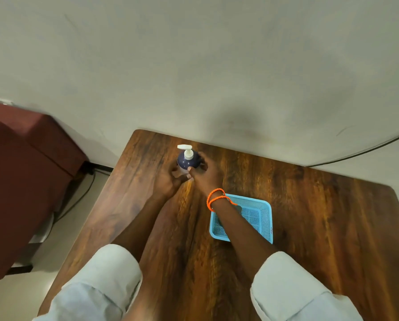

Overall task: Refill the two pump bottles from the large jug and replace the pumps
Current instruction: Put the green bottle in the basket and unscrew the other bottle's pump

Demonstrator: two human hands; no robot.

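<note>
Head view, looking down at two busy hands. Left hand [168, 179] curled round the near left side of the dark blue pump bottle [187, 161]. Right hand [205, 174] wrapped round the other side, fingers bent close against it. Bottle upright between both hands, far out near the back edge of the wooden table [309, 216]. White pump [186, 151] on top, nozzle pointing left.

Could tip over with a hard pull or twist, being tall and so far from the body. Could slip too, if soapy; hard to tell from here. Pump maybe loose or crooked; cannot tell how tight. No jug and no second bottle seen anywhere.

Left of the left hand, a dark red cloth-covered thing [27, 170] and a black cable [78, 200] on the pale floor. Under the right arm, a blue basket [261, 218] on the brown wood. Behind both hands, a plain pale wall [193, 66].
</note>
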